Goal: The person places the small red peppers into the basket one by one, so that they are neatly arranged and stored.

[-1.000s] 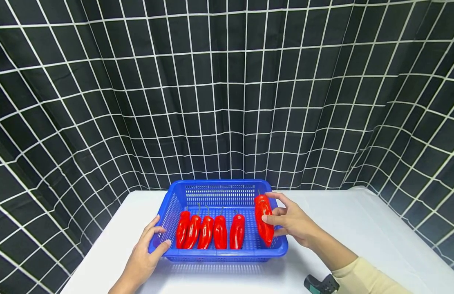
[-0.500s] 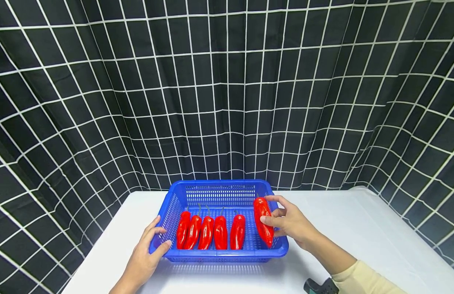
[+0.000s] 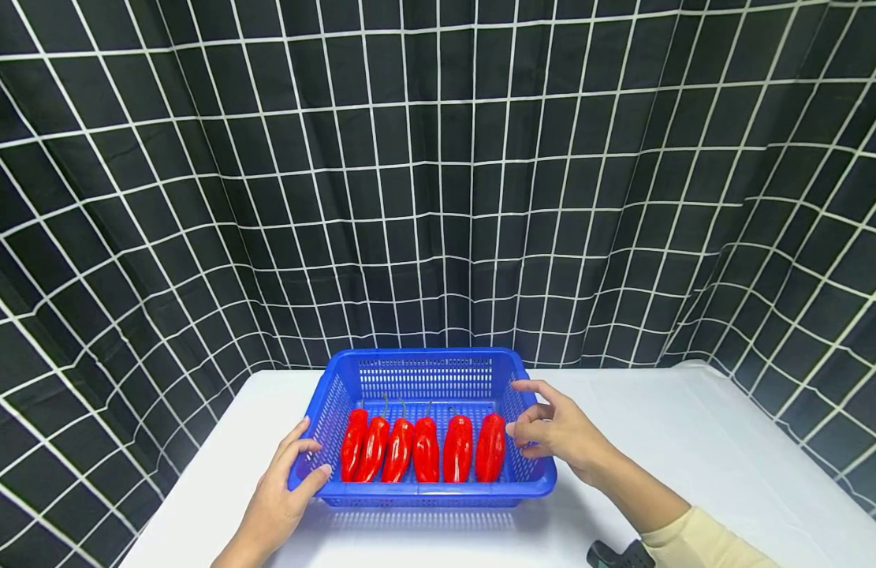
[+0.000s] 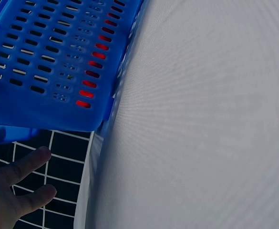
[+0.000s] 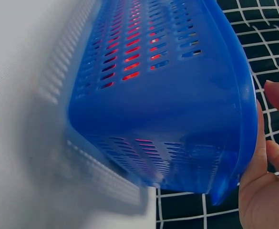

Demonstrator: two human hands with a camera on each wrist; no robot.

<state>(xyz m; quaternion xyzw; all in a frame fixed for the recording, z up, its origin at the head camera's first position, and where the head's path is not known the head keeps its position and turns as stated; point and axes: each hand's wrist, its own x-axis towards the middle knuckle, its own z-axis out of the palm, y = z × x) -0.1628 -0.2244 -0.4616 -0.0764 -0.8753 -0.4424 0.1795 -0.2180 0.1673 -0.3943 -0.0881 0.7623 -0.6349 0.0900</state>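
Note:
Several red peppers (image 3: 425, 450) lie side by side in a row along the front of the blue basket (image 3: 423, 495), stems toward the back. At the basket's left rim, my left hand (image 3: 277, 493) rests with its thumb and a fingertip over the edge; in the left wrist view two of its fingers (image 4: 36, 193) are spread beside the basket corner. My right hand (image 3: 561, 430) is over the right rim, fingers loosely bent and holding nothing. Its thumb side is just right of the rightmost red pepper (image 3: 490, 447), apart from it.
The basket stands on a white-covered table (image 3: 657, 442). A black curtain with a white grid (image 3: 438, 197) hangs behind and at both sides. A dark device (image 3: 620, 554) is by the right sleeve (image 3: 700, 540) at the bottom edge.
My right hand has lowered the pepper it held and let it go; that pepper now lies at the right end of the row. The left hand has stayed in place.

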